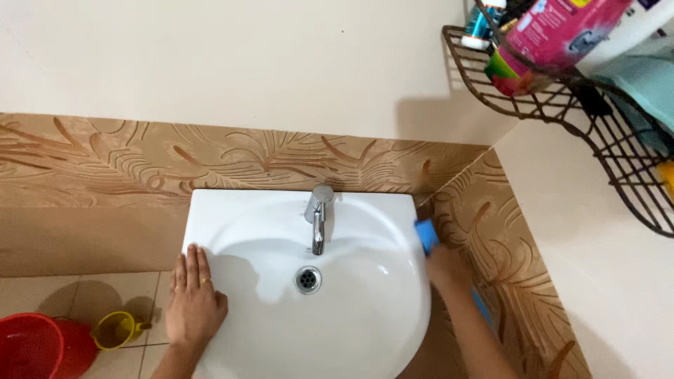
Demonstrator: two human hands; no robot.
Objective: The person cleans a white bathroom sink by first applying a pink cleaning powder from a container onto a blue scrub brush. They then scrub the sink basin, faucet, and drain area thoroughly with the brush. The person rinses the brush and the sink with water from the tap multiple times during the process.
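At the right rim of the basin (351, 330), a blue sponge (425, 235) was held, closed in the grip of the right hand (444, 265), and was pressed where the rim met the patterned tile wall (491, 238). The left hand (191, 298) was laid flat and open on the left rim, nothing held.

Risks, as judged: the sponge could be caught or dropped in the narrow gap between basin and wall, the cause being the tight corner; the flat left hand could slide if the glossy rim were wet.

Items around:
- Tap (319, 217), chrome, set at the back centre of the basin, above the drain (308, 279).
- Wire shelf (562, 98), mounted in the upper right corner, loaded with a pink pack (554, 38) and bottles; it was seen overhanging the right arm's side, well above the basin.
- Red bucket (35, 347) and yellow cup (116, 328), stood on the floor to the left, apart from the basin.

Obstruction: the side wall was seen close against the right hand; the tap stood between the two hands.
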